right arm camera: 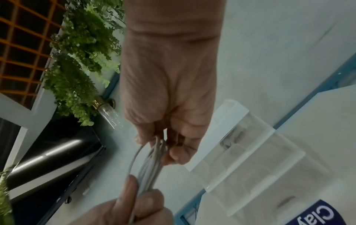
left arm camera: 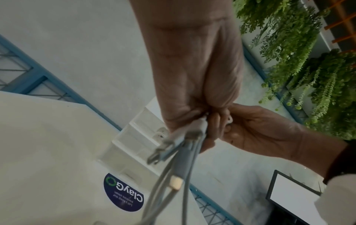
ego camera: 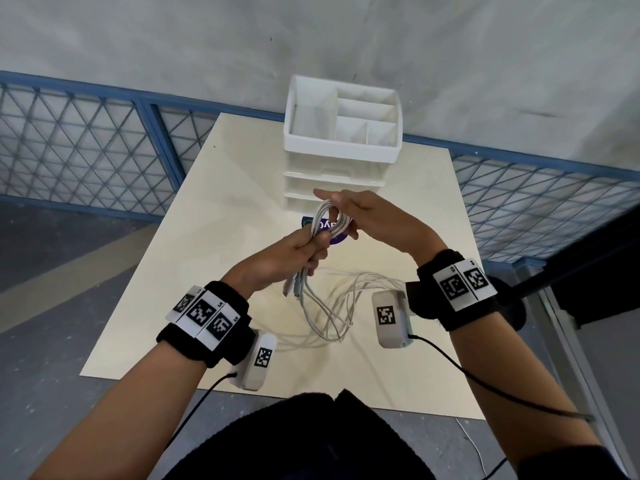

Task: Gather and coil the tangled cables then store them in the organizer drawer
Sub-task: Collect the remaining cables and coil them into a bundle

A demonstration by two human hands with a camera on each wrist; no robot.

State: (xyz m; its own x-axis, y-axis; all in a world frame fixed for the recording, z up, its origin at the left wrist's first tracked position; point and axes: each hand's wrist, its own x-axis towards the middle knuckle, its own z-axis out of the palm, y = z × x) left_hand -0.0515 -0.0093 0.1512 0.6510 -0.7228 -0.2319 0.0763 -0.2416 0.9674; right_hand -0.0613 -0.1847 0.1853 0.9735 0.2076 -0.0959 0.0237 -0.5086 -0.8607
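Several white cables form a small coil (ego camera: 336, 227) held in the air above the table. My left hand (ego camera: 301, 251) grips the coil's lower part in a fist, with plug ends (left arm camera: 165, 146) sticking out below it. My right hand (ego camera: 346, 216) holds the coil's upper loop (right arm camera: 154, 153), fingers curled around the strands and thumb underneath. The remaining cable lengths (ego camera: 332, 306) hang down and lie tangled on the table. The white organizer (ego camera: 343, 133) stands at the table's far edge with its clear drawers (ego camera: 332, 180) closed.
The cream tabletop (ego camera: 207, 237) carries a round purple sticker (left arm camera: 123, 193) in front of the organizer. A blue mesh fence (ego camera: 86, 143) runs behind the table. A dark stand (ego camera: 595, 271) is at the right. Green plants (right arm camera: 77, 68) hang beyond.
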